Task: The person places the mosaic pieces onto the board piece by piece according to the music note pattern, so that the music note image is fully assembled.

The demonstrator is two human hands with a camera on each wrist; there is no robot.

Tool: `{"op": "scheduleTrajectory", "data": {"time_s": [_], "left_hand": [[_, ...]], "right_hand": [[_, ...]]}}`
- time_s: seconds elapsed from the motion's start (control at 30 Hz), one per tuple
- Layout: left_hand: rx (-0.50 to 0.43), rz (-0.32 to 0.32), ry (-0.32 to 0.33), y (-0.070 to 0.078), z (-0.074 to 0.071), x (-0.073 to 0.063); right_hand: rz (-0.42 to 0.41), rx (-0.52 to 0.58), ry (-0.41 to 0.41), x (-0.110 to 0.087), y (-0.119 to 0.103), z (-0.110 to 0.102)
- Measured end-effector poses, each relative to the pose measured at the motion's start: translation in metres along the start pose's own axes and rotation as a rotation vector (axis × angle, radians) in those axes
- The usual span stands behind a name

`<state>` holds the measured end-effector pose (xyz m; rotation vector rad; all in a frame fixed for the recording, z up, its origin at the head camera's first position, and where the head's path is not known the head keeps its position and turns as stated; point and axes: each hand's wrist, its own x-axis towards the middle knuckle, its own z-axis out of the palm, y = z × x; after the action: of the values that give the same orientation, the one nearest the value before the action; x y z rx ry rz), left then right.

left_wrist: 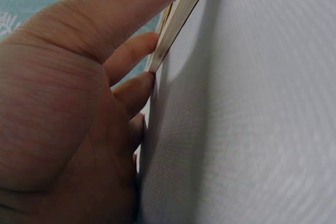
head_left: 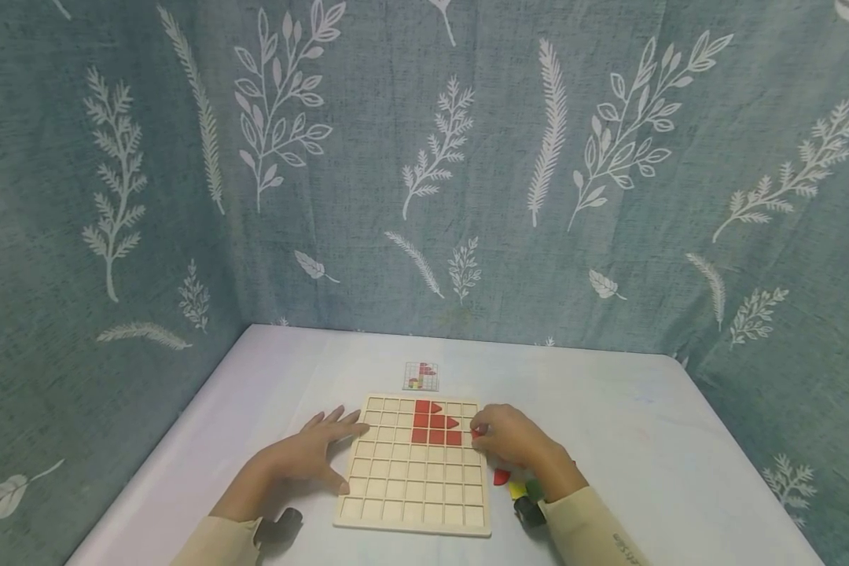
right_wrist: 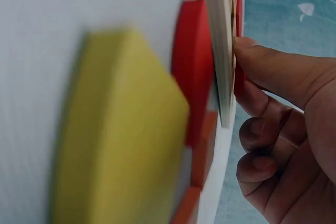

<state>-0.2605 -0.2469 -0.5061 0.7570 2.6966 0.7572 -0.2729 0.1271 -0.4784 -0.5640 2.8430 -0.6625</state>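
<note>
A wooden grid board (head_left: 416, 493) lies on the table, with several red pieces (head_left: 436, 436) set in squares of its upper right part, two of them pointed. My left hand (head_left: 304, 452) is spread at the board's left side, its thumb and fingertips touching the edge. Over the right edge, my right hand (head_left: 512, 435) pinches a red piece (right_wrist: 240, 80) between thumb and index finger; the other fingers curl inward. The held piece's full shape is hidden by the fingers. Below that hand lie a loose red piece (head_left: 501, 477), a yellow piece (head_left: 518, 490) and a green piece (head_left: 534, 489).
Behind the board lies a small pattern card (head_left: 420, 376) printed with a grid and coloured shapes. Orange-brown pieces (right_wrist: 205, 153) show beside the board in the right wrist view. A leaf-patterned curtain (head_left: 424, 173) encloses the white table (head_left: 608, 409) at the back and sides.
</note>
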Motion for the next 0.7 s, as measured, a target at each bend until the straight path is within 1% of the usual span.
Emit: {"op": "scheduleTrajectory", "data": {"time_s": [0.1, 0.27, 0.4, 0.53, 0.7], "left_hand": [[0.0, 0.008, -0.001, -0.0007, 0.0001, 0.0003], [0.002, 0.007, -0.003, -0.0031, 0.0011, 0.0003], [-0.002, 0.01, -0.007, -0.0036, 0.0019, -0.0002], [0.001, 0.012, -0.01, -0.0033, 0.0019, -0.0002], [0.019, 0.018, -0.003, -0.0035, 0.0013, 0.0007]], "right_hand": [[-0.039, -0.044, 0.005, 0.0023, -0.0004, 0.0033], [-0.071, -0.084, 0.005, 0.0056, -0.0025, 0.0069], [-0.056, -0.103, -0.023, 0.007, -0.0031, 0.0089], [-0.018, -0.076, -0.032, 0.0067, -0.0025, 0.0095], [-0.027, -0.024, -0.02, 0.0054, -0.0034, 0.0094]]}}
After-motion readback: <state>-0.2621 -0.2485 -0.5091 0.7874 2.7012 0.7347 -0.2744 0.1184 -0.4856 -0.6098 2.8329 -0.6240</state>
